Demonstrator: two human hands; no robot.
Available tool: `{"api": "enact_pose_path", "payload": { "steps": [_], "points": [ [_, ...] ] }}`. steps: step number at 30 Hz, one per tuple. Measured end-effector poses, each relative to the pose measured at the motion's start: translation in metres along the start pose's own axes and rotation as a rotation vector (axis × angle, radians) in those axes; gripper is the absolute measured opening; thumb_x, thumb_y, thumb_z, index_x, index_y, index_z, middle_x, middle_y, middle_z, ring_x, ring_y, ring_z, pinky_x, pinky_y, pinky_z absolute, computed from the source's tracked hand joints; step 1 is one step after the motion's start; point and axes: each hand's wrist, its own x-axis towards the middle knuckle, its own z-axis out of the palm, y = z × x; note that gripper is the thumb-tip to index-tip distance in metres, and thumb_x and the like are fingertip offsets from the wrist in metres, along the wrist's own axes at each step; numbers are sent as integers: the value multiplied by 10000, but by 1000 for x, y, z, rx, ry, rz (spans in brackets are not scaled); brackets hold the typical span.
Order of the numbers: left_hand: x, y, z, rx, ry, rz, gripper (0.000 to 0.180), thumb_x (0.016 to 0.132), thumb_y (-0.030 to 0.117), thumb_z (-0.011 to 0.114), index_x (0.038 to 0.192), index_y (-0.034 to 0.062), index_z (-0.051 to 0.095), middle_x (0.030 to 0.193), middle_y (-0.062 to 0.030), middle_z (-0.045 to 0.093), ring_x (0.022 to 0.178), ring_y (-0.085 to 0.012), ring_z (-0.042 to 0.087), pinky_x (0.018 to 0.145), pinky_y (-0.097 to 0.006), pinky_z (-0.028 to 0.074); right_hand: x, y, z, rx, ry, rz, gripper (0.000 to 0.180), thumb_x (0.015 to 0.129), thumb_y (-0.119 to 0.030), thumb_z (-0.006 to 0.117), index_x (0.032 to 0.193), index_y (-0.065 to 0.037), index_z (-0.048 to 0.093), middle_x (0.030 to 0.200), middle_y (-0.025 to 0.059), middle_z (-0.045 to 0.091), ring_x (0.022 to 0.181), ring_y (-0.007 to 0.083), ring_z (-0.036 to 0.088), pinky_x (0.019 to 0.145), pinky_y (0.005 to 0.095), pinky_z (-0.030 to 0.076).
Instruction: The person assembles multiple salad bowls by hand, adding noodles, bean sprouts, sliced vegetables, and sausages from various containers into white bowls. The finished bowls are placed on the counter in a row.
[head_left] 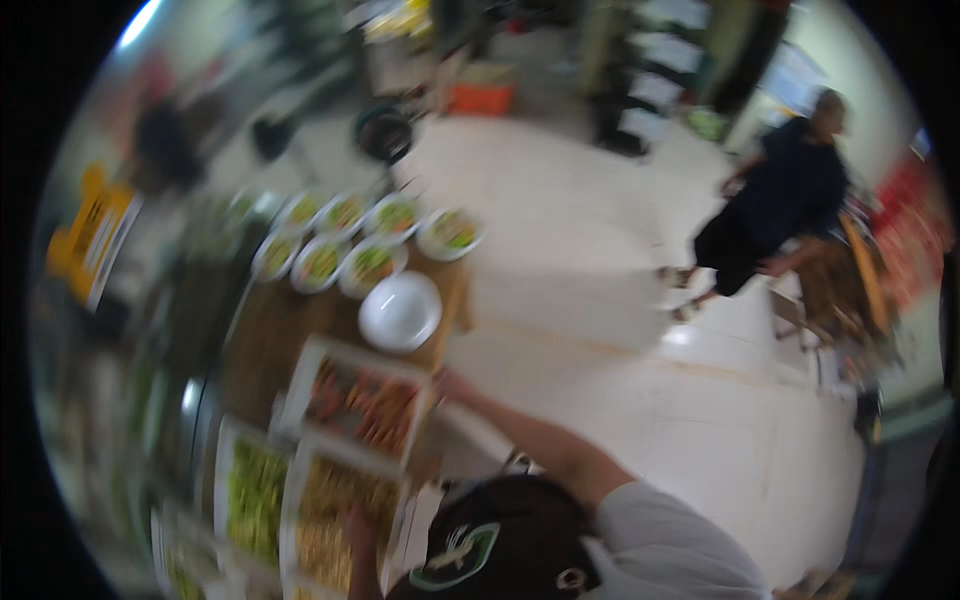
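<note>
My left hand reaches down into a white tray of brown and yellowish shredded food. Its fingers blur into the food. At the right edge of another tray, which holds pinkish-red pieces, is my right hand; its fingers are too blurred to read, and I cannot tell whether it grips the rim. Beyond that tray stands a white bowl with its bare inside showing. Several white bowls of green and brownish food are grouped behind it. A tray of green pieces lies left of my left hand.
The trays and bowls stand on a wooden table. Pale floor stretches to its right. A person in dark clothes is at the far right, beside a wooden chair. An orange box stands at the back.
</note>
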Motion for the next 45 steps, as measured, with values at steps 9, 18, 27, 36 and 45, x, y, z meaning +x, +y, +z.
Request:
{"api": "enact_pose_path", "payload": {
  "steps": [9,18,27,36,45],
  "points": [
    [-14,0,-77,34,-49,-66,418,683,87,656,1085,66,546,1124,-187,480,1016,-385,448,867,-438,417,17,-95,52,-436,237,72,460,819,-321,596,1088,47,531,794,155,603,529,213,594,447,310,490],
    [-5,-1,-60,6,-20,-117,386,624,86,669,998,59,582,1103,-195,503,1011,-390,459,860,-433,422,27,-71,34,-392,146,15,520,808,-381,606,1081,56,541,816,190,618,531,239,613,459,327,507],
    [3,-6,-79,-235,-13,-309,320,611,45,669,919,67,586,1051,-174,530,967,-363,518,757,-435,465,90,-126,-20,-308,429,227,654,805,-423,599,1197,66,410,876,203,605,633,273,637,484,353,520],
    [1,5,-85,-109,32,-474,379,671,27,616,1042,68,556,1045,-178,502,971,-374,496,777,-424,469,104,-118,-16,-741,636,-269,439,864,-215,473,1218,41,424,1020,280,572,988,426,538,868,466,435],
    [14,17,-81,-2,-36,-340,420,662,6,607,1071,78,542,1092,-194,470,1009,-383,469,766,-438,468,74,-189,-30,33,384,-340,359,905,-328,536,1033,7,550,914,87,593,826,161,528,713,315,442]
  ]
}}
